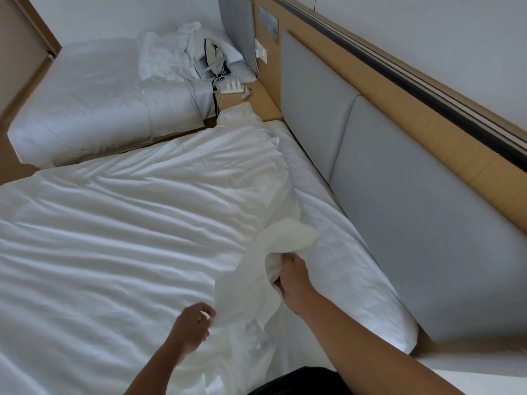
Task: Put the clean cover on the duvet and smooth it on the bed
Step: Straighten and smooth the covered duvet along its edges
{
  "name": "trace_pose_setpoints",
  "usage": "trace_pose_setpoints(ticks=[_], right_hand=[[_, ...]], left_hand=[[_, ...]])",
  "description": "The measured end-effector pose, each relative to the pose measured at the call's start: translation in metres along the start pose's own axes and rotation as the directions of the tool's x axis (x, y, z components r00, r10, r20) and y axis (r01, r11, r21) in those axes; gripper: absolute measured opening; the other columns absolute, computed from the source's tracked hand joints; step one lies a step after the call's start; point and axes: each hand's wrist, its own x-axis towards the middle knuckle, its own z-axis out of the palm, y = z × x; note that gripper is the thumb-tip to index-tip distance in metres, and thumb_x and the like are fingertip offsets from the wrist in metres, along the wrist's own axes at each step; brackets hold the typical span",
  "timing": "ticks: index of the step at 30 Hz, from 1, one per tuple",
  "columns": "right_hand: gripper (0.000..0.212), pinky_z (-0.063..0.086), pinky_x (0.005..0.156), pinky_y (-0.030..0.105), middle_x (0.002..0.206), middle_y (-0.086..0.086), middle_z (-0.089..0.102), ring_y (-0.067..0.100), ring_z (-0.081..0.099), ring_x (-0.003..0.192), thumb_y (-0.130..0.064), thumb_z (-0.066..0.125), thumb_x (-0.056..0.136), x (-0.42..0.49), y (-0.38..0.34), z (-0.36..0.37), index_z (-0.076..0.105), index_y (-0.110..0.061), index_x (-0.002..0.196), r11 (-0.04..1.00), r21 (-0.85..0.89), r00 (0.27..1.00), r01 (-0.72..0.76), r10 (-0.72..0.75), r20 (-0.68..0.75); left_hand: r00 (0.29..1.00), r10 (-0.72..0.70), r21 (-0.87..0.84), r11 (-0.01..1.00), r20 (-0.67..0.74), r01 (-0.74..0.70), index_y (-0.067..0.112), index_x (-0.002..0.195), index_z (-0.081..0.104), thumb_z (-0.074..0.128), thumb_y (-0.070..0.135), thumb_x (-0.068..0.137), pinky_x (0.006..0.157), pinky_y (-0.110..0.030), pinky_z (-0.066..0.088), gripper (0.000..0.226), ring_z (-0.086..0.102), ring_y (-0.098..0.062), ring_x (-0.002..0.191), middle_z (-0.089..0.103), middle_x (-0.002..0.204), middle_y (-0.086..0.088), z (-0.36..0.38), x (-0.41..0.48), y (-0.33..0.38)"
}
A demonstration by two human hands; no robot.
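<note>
A white duvet in its cover (137, 212) lies wrinkled across the near bed (356, 275), bunched along the headboard side. My right hand (293, 276) grips a raised corner of the cover (288, 238), which stands up in a crumpled peak. My left hand (194, 326) is lower and nearer to me, with its fingers curled and pinching the loose edge of the cover beside that corner. The bare white sheet shows between the duvet and the headboard.
A grey padded headboard (413, 223) with wooden trim runs along the right. A wooden bedside shelf (251, 101) holds chargers and cables. A second bed (94, 104) at the far left carries crumpled linen and a bag.
</note>
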Motion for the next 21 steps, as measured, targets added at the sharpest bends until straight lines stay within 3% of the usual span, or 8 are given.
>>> trace_pose_setpoints(ticks=[3, 5, 7, 9, 13, 17, 19, 21], right_hand=[[0.035, 0.052, 0.101, 0.047, 0.122, 0.008, 0.064, 0.026, 0.063, 0.111, -0.038, 0.040, 0.107, -0.005, 0.003, 0.003, 0.057, -0.016, 0.129, 0.996, -0.083, 1.000, 0.026, -0.026, -0.003], [0.030, 0.052, 0.100, 0.045, 0.108, 0.006, 0.064, 0.024, 0.063, 0.103, -0.034, 0.038, 0.108, -0.011, 0.000, 0.004, 0.060, -0.014, 0.114, 0.990, -0.132, 0.999, 0.044, -0.045, -0.001], [0.026, 0.051, 0.101, 0.046, 0.097, 0.001, 0.062, 0.022, 0.062, 0.100, -0.032, 0.038, 0.108, -0.013, 0.001, 0.003, 0.058, -0.021, 0.095, 0.981, -0.186, 0.998, 0.060, -0.061, 0.000], [0.027, 0.052, 0.101, 0.048, 0.099, 0.003, 0.066, 0.022, 0.065, 0.101, -0.033, 0.038, 0.107, -0.014, 0.007, 0.003, 0.059, -0.023, 0.093, 0.966, -0.247, 0.997, 0.076, -0.074, 0.016], [0.031, 0.055, 0.086, 0.038, 0.093, 0.002, 0.070, 0.019, 0.066, 0.088, -0.024, 0.037, 0.106, -0.016, 0.016, 0.003, 0.065, -0.016, 0.098, 0.947, -0.302, 0.994, 0.109, -0.100, 0.045], [0.030, 0.043, 0.065, 0.026, 0.074, -0.005, 0.058, 0.011, 0.053, 0.068, -0.017, 0.037, 0.103, -0.018, 0.011, 0.000, 0.058, -0.017, 0.082, 0.937, -0.318, 0.989, 0.145, -0.143, 0.030], [0.029, 0.048, 0.065, 0.028, 0.078, -0.001, 0.064, 0.014, 0.058, 0.072, -0.018, 0.038, 0.102, -0.018, 0.010, -0.001, 0.063, -0.015, 0.088, 0.930, -0.335, 0.988, 0.152, -0.150, 0.033], [0.026, 0.056, 0.074, 0.040, 0.091, 0.009, 0.071, 0.020, 0.065, 0.080, -0.017, 0.040, 0.098, -0.018, 0.010, 0.000, 0.066, -0.012, 0.096, 0.926, -0.336, 0.985, 0.174, -0.168, 0.047]], left_hand=[[0.996, 0.011, 0.128, 0.991, 0.093, -0.023, 0.032, 0.071, 0.065, 0.064, 0.005, 0.084, 0.058, -0.021, 0.047, 0.029, 0.060, -0.010, 0.055, 0.065, 0.065, 0.002, 0.021, -0.008, -0.002], [0.993, 0.113, 0.162, 0.980, 0.013, -0.114, 0.037, 0.074, 0.061, 0.068, 0.018, 0.089, 0.061, -0.013, 0.044, 0.026, 0.061, -0.001, 0.066, 0.067, 0.073, 0.008, 0.020, -0.007, 0.025], [0.963, 0.240, 0.062, 0.970, -0.123, -0.234, 0.036, 0.083, 0.064, 0.071, 0.029, 0.091, 0.068, -0.016, 0.046, 0.013, 0.062, 0.000, 0.073, 0.068, 0.082, 0.011, 0.011, -0.005, 0.060], [0.935, 0.322, -0.105, 0.935, -0.151, -0.339, 0.030, 0.093, 0.070, 0.075, 0.033, 0.089, 0.070, -0.016, 0.050, 0.007, 0.066, -0.001, 0.078, 0.071, 0.088, 0.012, 0.001, -0.001, 0.094], [0.908, 0.418, -0.054, 0.908, 0.035, -0.416, 0.028, 0.090, 0.068, 0.077, 0.023, 0.086, 0.067, -0.024, 0.056, 0.011, 0.067, -0.005, 0.069, 0.070, 0.082, 0.008, -0.008, -0.001, 0.136], [0.895, 0.447, -0.006, 0.895, 0.010, -0.447, 0.031, 0.084, 0.063, 0.071, 0.013, 0.088, 0.069, -0.031, 0.057, 0.019, 0.065, -0.011, 0.067, 0.068, 0.075, 0.004, -0.006, -0.004, 0.140], [0.881, 0.472, -0.022, 0.881, -0.007, -0.472, 0.030, 0.089, 0.065, 0.070, 0.013, 0.090, 0.067, -0.023, 0.054, 0.017, 0.063, -0.009, 0.069, 0.066, 0.077, 0.006, -0.004, -0.010, 0.138], [0.865, 0.502, -0.047, 0.865, 0.016, -0.500, 0.027, 0.094, 0.067, 0.069, 0.011, 0.091, 0.068, -0.016, 0.049, 0.017, 0.060, -0.006, 0.074, 0.065, 0.080, 0.007, -0.003, -0.019, 0.136]])
